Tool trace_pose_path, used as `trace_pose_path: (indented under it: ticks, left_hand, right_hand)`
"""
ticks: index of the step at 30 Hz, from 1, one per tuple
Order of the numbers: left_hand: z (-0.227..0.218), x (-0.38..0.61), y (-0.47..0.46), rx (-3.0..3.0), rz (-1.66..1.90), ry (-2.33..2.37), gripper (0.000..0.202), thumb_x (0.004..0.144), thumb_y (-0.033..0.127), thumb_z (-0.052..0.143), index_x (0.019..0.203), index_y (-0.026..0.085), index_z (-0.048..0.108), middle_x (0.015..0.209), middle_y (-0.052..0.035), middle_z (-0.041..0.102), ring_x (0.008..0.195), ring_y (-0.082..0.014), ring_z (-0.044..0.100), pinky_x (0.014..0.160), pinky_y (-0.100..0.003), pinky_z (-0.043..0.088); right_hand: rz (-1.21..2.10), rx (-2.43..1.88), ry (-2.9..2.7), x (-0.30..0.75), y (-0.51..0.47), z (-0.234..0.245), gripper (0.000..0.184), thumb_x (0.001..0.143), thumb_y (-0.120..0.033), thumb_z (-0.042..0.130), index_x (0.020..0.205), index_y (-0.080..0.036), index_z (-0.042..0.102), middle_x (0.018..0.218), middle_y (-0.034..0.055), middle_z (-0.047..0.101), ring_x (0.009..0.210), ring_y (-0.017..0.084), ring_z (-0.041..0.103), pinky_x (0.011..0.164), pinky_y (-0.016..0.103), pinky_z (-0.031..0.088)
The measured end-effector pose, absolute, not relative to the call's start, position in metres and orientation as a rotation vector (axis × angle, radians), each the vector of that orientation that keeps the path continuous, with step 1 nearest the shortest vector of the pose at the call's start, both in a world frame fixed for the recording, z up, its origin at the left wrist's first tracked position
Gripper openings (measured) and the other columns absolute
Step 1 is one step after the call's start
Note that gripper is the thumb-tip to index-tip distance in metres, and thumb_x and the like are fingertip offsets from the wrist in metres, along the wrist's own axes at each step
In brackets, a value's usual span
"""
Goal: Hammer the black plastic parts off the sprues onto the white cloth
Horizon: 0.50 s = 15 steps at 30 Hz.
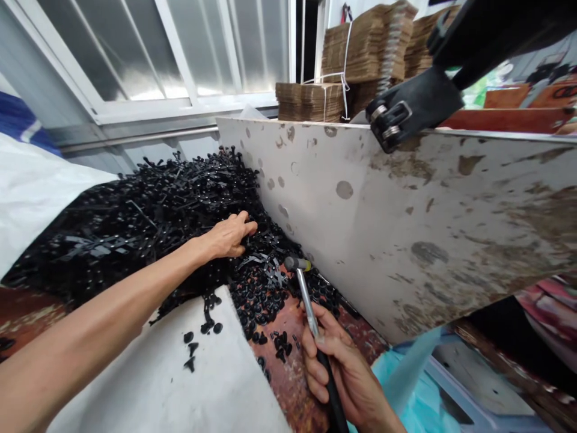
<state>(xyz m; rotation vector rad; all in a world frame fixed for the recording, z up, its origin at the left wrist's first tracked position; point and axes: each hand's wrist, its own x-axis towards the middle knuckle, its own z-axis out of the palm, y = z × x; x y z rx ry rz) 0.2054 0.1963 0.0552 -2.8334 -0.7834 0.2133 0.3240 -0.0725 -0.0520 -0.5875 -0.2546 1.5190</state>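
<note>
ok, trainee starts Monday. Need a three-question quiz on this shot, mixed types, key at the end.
1. What tool is in the right hand?
2. True or false: the left hand rests on the white sheet.
3. Fill in: as pictured, the heap of black parts lies to the ____ of the upright board.

Key
1. A hammer, held by its handle, head up.
2. False: it is at the heap of black parts.
3. left
</note>
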Motion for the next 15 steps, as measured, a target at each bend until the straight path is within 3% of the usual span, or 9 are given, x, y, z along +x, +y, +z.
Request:
trace_pose_path:
  ticks: [7, 15]
  left_hand:
    - [0.056, 0.177, 0.192, -2.678, -0.203, -0.837, 0.027, 0.067, 0.009, 0.054, 0.09, 0.021, 0.059, 0.111, -0.0091, 0.049, 0.096, -0.0256, 0.057, 0.073, -0.035, 0.049]
    - [0.042, 0.138, 0.202, -2.551, -0.489, -0.937, 0.031, 0.067, 0.01, 0.056, 0.097, 0.019, 0.063, 0.123, -0.0135, 0.051, 0.104, -0.0287, 0.06, 0.076, -0.037, 0.05]
  right_hand:
    - [1.523, -0.649, -0.244, 0.327, -0.072, -0.052, 0.045, 0.067, -0.026, 0.079, 0.108, -0.025, 0.06, 0.063, -0.0084, 0.061, 0.038, 0.004, 0.04, 0.03, 0.014, 0.038]
    - [1.501, -0.84, -0.284, 0.332, -0.072, -0.046, 0.05, 0.062, -0.029, 0.083, 0.106, -0.026, 0.06, 0.067, -0.0083, 0.059, 0.038, 0.003, 0.038, 0.029, 0.013, 0.035]
